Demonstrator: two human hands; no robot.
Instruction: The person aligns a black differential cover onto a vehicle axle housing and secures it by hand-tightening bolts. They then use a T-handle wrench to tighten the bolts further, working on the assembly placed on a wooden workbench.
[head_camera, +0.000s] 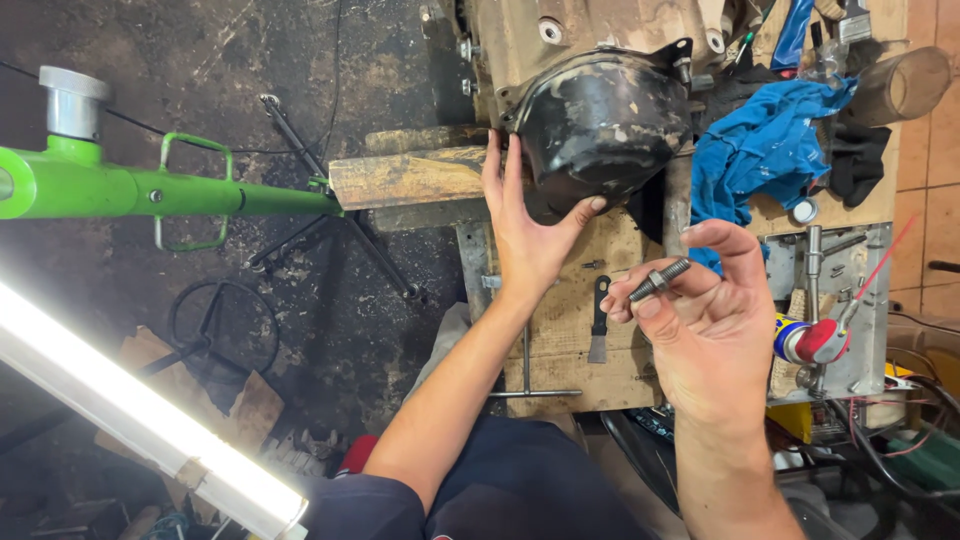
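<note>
My left hand (525, 225) lies flat against the lower left side of a black domed metal cover (603, 125), fingers spread, thumb under its rim. The cover sits on a grimy tan metal housing (570, 35) at the top of the wooden bench (570, 340). My right hand (715, 320) is raised over the bench, palm toward me. It pinches a short threaded metal bolt (660, 280) between thumb and fingertips, the bolt pointing up and to the right.
A blue rag (765, 150) and a clear jar (905, 85) lie right of the cover. A spray can with a red cap (815, 340) rests on a metal tray. A green frame tube (150, 190) reaches in from the left. A lit tube lamp (130, 405) crosses the lower left.
</note>
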